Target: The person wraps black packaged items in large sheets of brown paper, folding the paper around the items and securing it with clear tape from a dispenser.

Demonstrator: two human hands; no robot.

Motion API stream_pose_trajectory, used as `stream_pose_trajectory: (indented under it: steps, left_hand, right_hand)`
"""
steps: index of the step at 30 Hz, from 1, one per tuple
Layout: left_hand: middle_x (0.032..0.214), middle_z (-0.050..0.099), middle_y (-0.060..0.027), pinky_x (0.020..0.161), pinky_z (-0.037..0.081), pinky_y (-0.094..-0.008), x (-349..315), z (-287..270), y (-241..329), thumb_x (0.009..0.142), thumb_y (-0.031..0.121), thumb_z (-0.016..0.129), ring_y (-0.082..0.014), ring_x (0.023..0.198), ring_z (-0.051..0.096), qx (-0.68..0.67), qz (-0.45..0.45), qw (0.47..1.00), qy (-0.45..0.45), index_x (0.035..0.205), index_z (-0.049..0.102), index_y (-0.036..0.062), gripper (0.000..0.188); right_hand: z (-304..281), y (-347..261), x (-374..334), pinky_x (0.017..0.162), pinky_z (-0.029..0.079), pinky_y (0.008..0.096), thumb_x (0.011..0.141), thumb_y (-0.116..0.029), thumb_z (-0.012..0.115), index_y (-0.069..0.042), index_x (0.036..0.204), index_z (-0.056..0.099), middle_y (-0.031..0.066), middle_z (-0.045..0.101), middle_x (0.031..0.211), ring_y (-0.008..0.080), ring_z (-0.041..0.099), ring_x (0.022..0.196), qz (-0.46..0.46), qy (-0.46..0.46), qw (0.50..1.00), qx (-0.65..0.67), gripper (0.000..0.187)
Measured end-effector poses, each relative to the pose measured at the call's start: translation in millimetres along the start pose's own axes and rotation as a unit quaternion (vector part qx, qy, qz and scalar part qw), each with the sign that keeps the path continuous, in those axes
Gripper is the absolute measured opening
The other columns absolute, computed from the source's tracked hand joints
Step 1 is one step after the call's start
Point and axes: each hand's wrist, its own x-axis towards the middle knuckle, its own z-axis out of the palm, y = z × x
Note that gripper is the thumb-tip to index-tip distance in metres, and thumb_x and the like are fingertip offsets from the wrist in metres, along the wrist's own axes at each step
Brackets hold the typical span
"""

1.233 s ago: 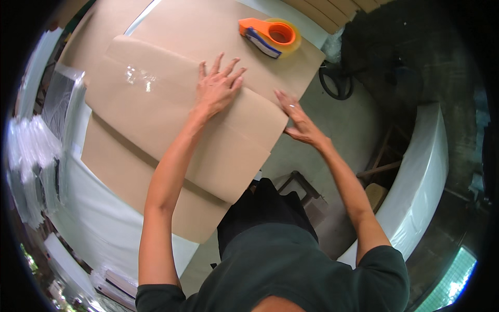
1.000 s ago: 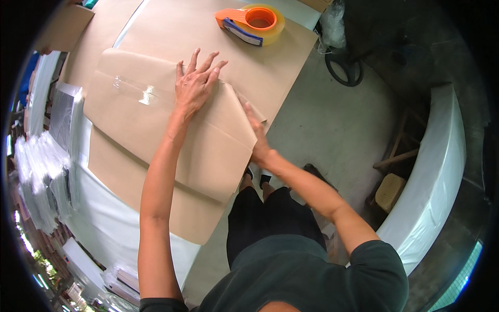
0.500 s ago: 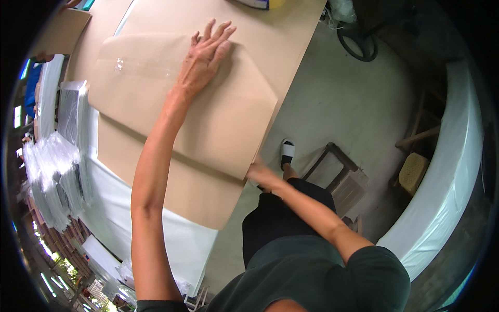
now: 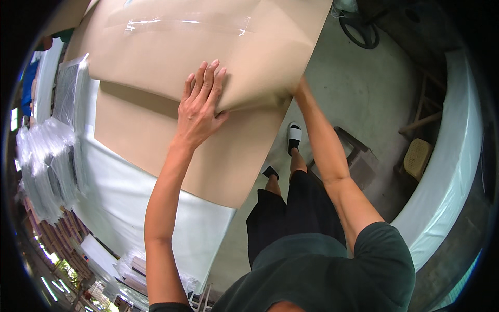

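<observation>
A large brown paper sheet (image 4: pixel 156 54) covers the upper part of the work surface, with a strip of shiny clear tape (image 4: pixel 189 22) across it. Its near edge stands slightly raised over a lower brown sheet (image 4: pixel 213 161). My left hand (image 4: pixel 200 106) lies on the upper sheet by that edge, palm down with the fingers stretched out. At the right side of the sheets is my right hand (image 4: pixel 301 88). Its fingers are hidden at the edge, where the upper sheet bulges and creases, so its grip does not show.
Under the brown sheets lies a white cover (image 4: pixel 200 226). Plastic-wrapped pieces (image 4: pixel 49 161) are stacked at the left. On the floor to the right are a dark-framed stool (image 4: pixel 358 156) and a yellowish woven item (image 4: pixel 417 158). Farther right runs a long white wrapped roll (image 4: pixel 447 182).
My left hand has come nearer and lies by the sheet's near edge. My right hand has moved farther away along the right side. The upper sheet and its tape have shifted in view.
</observation>
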Motion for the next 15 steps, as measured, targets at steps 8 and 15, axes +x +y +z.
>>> stream_pose_trajectory:
  steps: [8, 15]
  left_hand:
    - [0.149, 0.040, -0.0061, 0.111, 0.027, -0.0455, -13, 22, 1, 0.054, 0.012, 0.084, -0.0320, 0.140, 0.031, 0.036, -0.032, 0.994, 0.100, 0.143, 0.042, 0.0142, 0.098]
    - [0.152, 0.034, -0.0046, 0.112, 0.021, -0.0494, -7, 29, 16, 0.064, 0.016, 0.080, -0.0335, 0.143, 0.023, 0.021, -0.072, 0.990, 0.122, 0.145, 0.040, 0.0188, 0.090]
  right_hand:
    - [17, -24, -119, 0.082, 0.050, 0.0392, 0.081, 0.005, 0.061, 0.001, 0.098, 0.062, 0.0158, 0.062, 0.108, 0.0303, 0.061, 0.092, -0.167, 0.315, 0.921, -0.156, 0.017]
    - [73, -29, -120, 0.112, 0.027, 0.0533, 0.089, -0.024, 0.059, -0.004, 0.125, 0.058, 0.0093, 0.061, 0.123, 0.0230, 0.051, 0.122, -0.179, 0.141, 0.894, -0.386, 0.041]
